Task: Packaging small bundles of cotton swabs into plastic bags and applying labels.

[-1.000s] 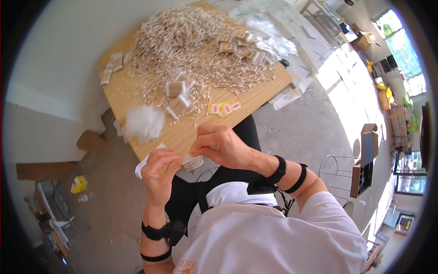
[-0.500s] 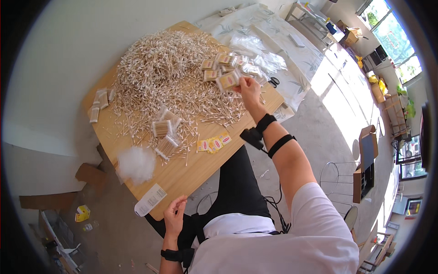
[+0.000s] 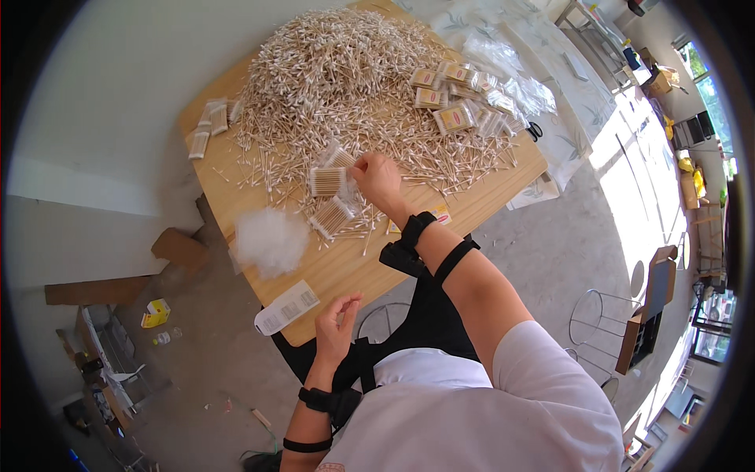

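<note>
Right hand has pulled back from the far packets to pinch a cotton swab bundle by its fingertips; left hand hangs loose, empty, near table edge.

The person's right hand reaches into the cotton swab pile on the wooden table, fingers on clear swab packets, while the left hand hovers near the table's edge, empty.
</note>
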The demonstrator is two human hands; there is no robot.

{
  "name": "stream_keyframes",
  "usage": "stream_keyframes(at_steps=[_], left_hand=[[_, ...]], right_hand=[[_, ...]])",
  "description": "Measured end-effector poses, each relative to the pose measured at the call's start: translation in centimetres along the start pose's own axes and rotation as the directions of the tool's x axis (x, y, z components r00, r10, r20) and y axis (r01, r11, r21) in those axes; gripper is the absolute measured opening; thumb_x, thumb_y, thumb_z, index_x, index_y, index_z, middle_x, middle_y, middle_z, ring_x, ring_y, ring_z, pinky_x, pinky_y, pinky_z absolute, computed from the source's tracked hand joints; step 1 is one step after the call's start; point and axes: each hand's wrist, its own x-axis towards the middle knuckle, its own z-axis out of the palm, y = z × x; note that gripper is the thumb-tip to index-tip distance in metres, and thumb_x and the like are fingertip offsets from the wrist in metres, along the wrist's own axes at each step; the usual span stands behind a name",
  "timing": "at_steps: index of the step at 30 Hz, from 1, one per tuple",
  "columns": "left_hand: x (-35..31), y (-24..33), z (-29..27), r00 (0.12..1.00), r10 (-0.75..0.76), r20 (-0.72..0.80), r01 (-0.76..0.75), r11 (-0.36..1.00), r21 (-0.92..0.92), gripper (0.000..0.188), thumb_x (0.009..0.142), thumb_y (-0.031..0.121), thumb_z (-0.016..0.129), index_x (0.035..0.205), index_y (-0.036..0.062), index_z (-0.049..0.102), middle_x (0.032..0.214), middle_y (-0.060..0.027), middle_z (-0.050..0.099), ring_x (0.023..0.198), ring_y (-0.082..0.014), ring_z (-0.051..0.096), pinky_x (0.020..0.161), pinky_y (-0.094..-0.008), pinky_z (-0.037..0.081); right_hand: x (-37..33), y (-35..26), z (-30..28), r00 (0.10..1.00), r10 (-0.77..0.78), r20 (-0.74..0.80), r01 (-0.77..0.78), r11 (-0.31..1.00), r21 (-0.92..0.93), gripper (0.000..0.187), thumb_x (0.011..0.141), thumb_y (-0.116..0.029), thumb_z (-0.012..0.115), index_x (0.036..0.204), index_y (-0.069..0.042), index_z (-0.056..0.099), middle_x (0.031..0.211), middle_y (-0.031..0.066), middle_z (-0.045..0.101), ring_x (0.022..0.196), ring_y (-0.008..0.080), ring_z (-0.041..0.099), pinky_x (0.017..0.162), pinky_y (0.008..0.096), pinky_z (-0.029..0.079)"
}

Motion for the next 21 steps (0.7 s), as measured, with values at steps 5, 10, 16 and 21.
stream_keyframes(at_steps=[5, 10, 16, 21], left_hand=[[0.8, 0.5, -0.8, 0.998, 0.014, -0.058, -0.02, 0.993, -0.115, 0.022, 0.097, 0.012, 0.059, 0.114, -0.0022, 0.065, 0.107, -0.0087, 0.069, 0.093, -0.0165, 0.065, 0.084, -0.029, 0.05], [1.9, 2.6, -0.8, 0.97, 0.132, -0.203, -0.151, 0.985, -0.081, 0.048, 0.097, 0.016, 0.06, 0.14, 0.001, 0.045, 0.13, -0.0118, 0.058, 0.112, -0.0163, 0.056, 0.094, -0.0324, 0.046], [1.0, 0.7, -1.6, 0.957, -0.291, 0.013, 0.229, 0.725, -0.649, 0.08, 0.09, 0.011, 0.069, 0.152, 0.0042, 0.018, 0.126, -0.0122, 0.058, 0.111, -0.0181, 0.058, 0.093, -0.033, 0.046], [0.3, -4.0, -2.9, 0.938, -0.297, -0.182, 0.126, 0.777, -0.617, 0.072, 0.089, 0.008, 0.069, 0.148, 0.0027, 0.027, 0.116, -0.0102, 0.062, 0.105, -0.0182, 0.06, 0.089, -0.03, 0.048]], right_hand=[[-3.4, 0.5, -3.1, 0.999, 0.032, -0.041, -0.021, 0.971, 0.24, 0.023, 0.083, -0.026, 0.071, 0.085, -0.003, 0.069, 0.078, 0.0137, 0.068, 0.07, 0.0209, 0.066, 0.063, 0.0351, 0.051], [-11.2, 1.0, -7.3, 0.949, -0.059, 0.311, -0.209, 0.621, 0.755, 0.018, 0.096, -0.019, 0.063, 0.094, -0.001, 0.063, 0.082, 0.0027, 0.066, 0.076, 0.0089, 0.061, 0.067, 0.0243, 0.05], [-17.2, 2.8, -3.6, 0.81, -0.012, 0.587, -0.413, 0.698, 0.585, 0.02, 0.096, -0.02, 0.063, 0.101, 0.0, 0.063, 0.09, 0.0047, 0.067, 0.079, 0.0102, 0.063, 0.071, 0.0253, 0.054], [-20.6, 2.2, -0.5, 0.756, 0.11, 0.645, -0.546, 0.65, 0.529, 0.022, 0.09, -0.017, 0.07, 0.099, 0.003, 0.067, 0.088, 0.0077, 0.068, 0.076, 0.0131, 0.065, 0.064, 0.0256, 0.057]])
